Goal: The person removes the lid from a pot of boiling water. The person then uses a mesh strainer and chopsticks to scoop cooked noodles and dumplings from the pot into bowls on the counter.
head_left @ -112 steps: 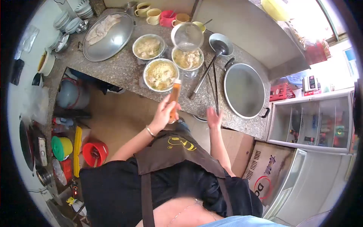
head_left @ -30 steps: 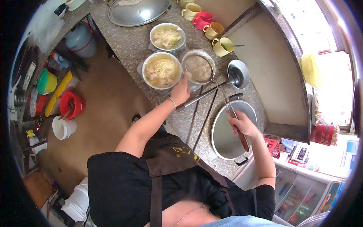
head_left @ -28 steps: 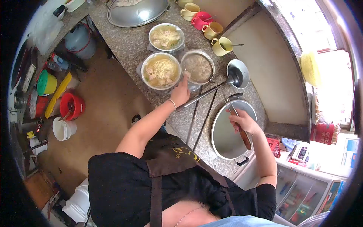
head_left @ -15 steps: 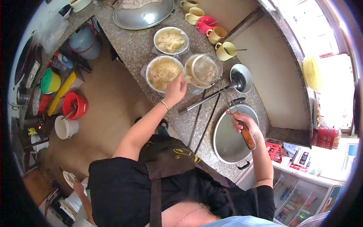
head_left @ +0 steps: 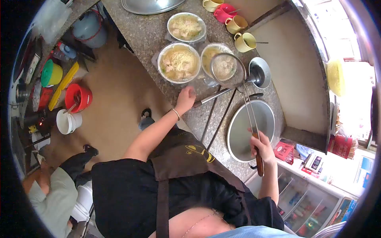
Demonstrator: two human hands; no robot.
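Observation:
My right hand (head_left: pixel 262 147) grips the wooden handle of a wire-mesh strainer (head_left: pixel 229 71). The strainer's round mesh is over the right-hand noodle bowl (head_left: pixel 209 53), partly covering it. My left hand (head_left: pixel 185 100), with a bangle at the wrist, has its fingers curled beside the handle end of a ladle (head_left: pixel 214 97); whether it holds anything is hidden. Just beyond it sits a bowl of noodles in broth (head_left: pixel 179 63), with another noodle bowl (head_left: pixel 186 27) behind. The ladle's metal cup (head_left: pixel 260 73) rests at the right. Below the strainer's handle stands a large metal pot (head_left: pixel 234 148).
Cups, including a pale yellow cup (head_left: pixel 245 42) and a pink cup (head_left: pixel 224 12), line the counter's back right. A metal lid (head_left: pixel 152 7) lies at the top. Red (head_left: pixel 79 98) and white (head_left: pixel 68 122) buckets stand left. Another person (head_left: pixel 57 194) is at lower left.
My left hand has drawn back from the front noodle bowl towards me. The strainer's mesh now shows flat over the right bowl, my right hand slightly lower. Another person has come further into view.

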